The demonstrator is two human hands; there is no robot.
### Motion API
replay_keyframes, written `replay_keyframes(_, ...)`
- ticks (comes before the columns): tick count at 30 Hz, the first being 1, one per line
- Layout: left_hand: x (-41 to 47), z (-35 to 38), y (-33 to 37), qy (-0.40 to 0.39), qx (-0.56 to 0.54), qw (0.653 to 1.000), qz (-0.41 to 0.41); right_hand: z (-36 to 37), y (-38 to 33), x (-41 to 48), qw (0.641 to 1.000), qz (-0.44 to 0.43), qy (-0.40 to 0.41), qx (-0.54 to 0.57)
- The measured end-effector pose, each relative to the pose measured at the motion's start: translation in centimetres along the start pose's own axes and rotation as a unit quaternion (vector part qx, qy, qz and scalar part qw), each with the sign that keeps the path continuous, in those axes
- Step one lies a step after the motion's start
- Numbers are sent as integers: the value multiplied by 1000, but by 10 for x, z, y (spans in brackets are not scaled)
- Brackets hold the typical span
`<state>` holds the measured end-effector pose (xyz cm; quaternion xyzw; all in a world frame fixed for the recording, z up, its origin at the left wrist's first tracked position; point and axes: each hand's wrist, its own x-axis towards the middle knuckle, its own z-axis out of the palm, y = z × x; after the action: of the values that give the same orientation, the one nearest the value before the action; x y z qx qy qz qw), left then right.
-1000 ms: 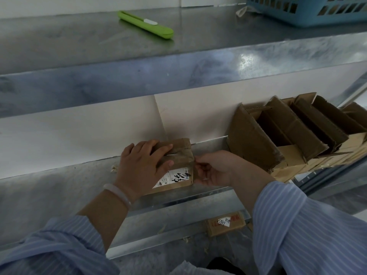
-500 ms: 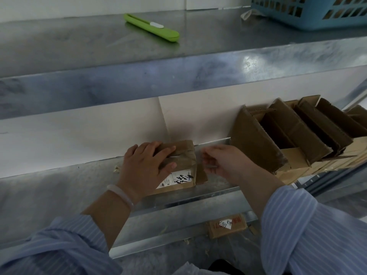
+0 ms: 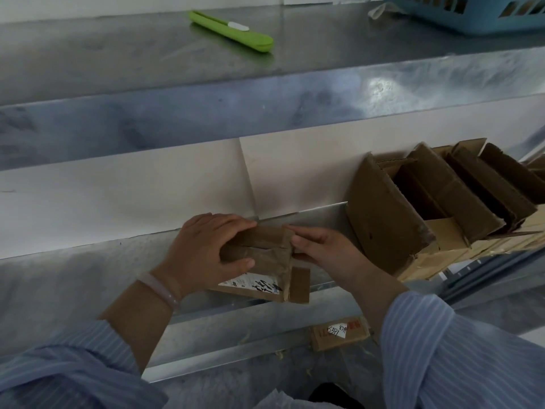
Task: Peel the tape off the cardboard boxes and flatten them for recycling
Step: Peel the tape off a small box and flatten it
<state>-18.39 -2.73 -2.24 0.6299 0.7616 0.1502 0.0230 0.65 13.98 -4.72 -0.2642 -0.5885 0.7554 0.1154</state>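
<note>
A small brown cardboard box with a white printed label rests on the lower metal shelf, wrapped in wrinkled brown tape. My left hand grips its left side and top. At the box's upper right corner my right hand pinches the edge with its fingertips. One side flap stands open at the box's lower right.
Several opened and flattened boxes lean together at the right of the shelf. A green utility knife lies on the upper metal shelf, a blue plastic basket at its far right. Another small labelled box lies below.
My right hand moved from the box's right side up to its top right corner. The box tilted, and its right side flap came open.
</note>
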Motion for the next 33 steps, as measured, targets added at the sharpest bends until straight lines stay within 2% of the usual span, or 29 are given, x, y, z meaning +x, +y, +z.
replay_keyframes(4, 0, 0, 0, 5, -6, 1000, 1, -3, 3, 0, 999, -30, -10, -33)
replay_keyframes(8, 0, -1, -1, 4, -18, 1000, -2, 3, 8, 5, 984, -98, 58, -136)
replay_keyframes(12, 2, -1, -4, 6, -26, 1000, -1, -5, 6, 8, 931, -151, 65, -326)
replay_keyframes(15, 4, 1, -5, 4, -29, 1000, -1, -8, 4, 9, 895, -178, 56, -405)
replay_keyframes(20, 4, 2, -7, 5, -39, 999, 1, -11, 0, 7, 856, -235, 46, -459)
replay_keyframes(26, 4, 2, -8, 7, -42, 999, 2, -15, -4, 10, 814, -237, 35, -529)
replay_keyframes(30, 4, 1, -8, 2, -37, 999, 5, -16, -6, 10, 799, -246, 15, -548)
replay_keyframes(33, 4, 0, -7, 4, -37, 999, 6, -14, -7, 12, 783, -251, 29, -568)
